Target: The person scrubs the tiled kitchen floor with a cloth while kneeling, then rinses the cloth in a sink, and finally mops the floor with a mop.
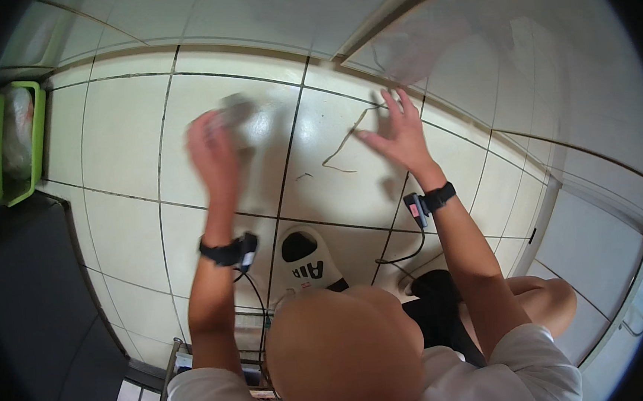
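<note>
My left hand (212, 146) is above the tiled floor, its fingers curled around a small grey object (237, 109). Both are blurred, so I cannot tell what the object is. My right hand (404, 141) reaches towards the glossy panel, thumb and fingers apart. Just left of it a thin tan string (342, 145) lies bent on the tiles, with one end running close to my fingertips; whether they touch it I cannot tell. A short dark scrap (304, 176) lies on the tile between my hands.
A glossy white panel (264, 14) borders the far side of the floor. Green plastic baskets (37, 136) holding bagged items stand at left, beside a dark cabinet (25, 288). A white slide sandal (308, 257) is below my hands. Cables (422, 246) hang from black wrist straps (438, 197).
</note>
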